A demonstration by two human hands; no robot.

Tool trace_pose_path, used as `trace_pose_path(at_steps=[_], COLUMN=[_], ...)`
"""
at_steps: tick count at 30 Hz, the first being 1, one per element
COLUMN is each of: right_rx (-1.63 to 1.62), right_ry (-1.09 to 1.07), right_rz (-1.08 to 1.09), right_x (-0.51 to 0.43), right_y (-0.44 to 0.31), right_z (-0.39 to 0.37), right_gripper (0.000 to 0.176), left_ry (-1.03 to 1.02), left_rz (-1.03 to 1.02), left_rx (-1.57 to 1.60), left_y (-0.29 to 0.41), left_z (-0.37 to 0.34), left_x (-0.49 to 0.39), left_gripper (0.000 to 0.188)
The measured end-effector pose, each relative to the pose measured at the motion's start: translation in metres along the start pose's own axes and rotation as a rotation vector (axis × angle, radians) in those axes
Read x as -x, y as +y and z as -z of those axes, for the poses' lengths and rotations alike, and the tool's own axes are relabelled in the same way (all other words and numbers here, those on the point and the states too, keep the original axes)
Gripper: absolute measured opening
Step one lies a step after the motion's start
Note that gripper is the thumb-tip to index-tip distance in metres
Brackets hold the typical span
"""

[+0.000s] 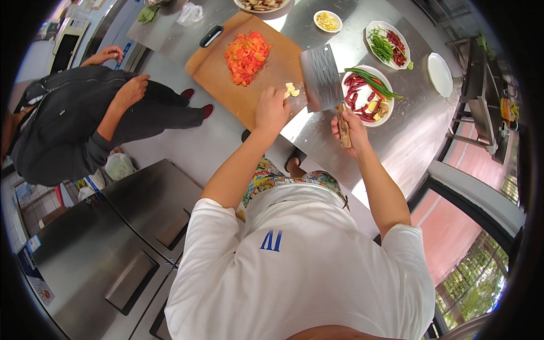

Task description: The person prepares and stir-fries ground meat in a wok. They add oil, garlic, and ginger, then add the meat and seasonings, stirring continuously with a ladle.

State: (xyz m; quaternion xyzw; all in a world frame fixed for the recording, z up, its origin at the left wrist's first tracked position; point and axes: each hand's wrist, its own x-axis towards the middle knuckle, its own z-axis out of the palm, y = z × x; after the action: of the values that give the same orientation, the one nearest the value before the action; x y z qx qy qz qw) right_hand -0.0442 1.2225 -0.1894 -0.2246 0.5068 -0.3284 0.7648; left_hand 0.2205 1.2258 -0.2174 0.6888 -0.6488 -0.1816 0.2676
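My right hand (353,131) grips the wooden handle of a broad cleaver (322,78), whose blade lies flat over the right edge of the brown cutting board (212,87). On the board's near right part rests my left hand (272,109), its fingertips at several pale garlic pieces (292,90); whether it pinches one I cannot tell. A heap of chopped tomato (246,57) sits farther back on the board. Right of the blade, a white plate (358,106) holds dried red chillies, green chillies and pieces that look like ginger.
The steel table (382,146) also bears a small dish of minced garlic or ginger (327,21), a plate of cut greens and red chillies (387,44), a white plate (440,75) and a plate of sliced food (261,4). A person in dark clothes (85,110) stands at left.
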Motion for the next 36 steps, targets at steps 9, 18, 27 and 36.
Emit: trace_pose_path(at_steps=[9, 18, 27, 36], right_rx=[-0.157, 0.547, 0.983, 1.809], right_ry=[-0.078, 0.044, 0.388, 0.578], right_rz=[0.029, 0.088, 0.452, 0.379], right_x=[-0.032, -0.043, -0.021, -0.038], right_y=[0.032, 0.042, -0.016, -0.100], right_z=[0.006, -0.043, -0.002, 0.131], right_gripper=[0.024, 0.038, 0.032, 0.027], left_ry=[-0.182, -0.211, -0.161, -0.030], left_rz=[-0.266, -0.004, 0.083, 0.543], left_rx=[-0.173, -0.138, -0.116, 0.744], left_y=[0.019, -0.002, -0.015, -0.016], left_z=[-0.017, 0.005, 0.007, 0.010], left_x=[-0.036, -0.035, -0.025, -0.033], left_gripper=[0.032, 0.020, 0.016, 0.008])
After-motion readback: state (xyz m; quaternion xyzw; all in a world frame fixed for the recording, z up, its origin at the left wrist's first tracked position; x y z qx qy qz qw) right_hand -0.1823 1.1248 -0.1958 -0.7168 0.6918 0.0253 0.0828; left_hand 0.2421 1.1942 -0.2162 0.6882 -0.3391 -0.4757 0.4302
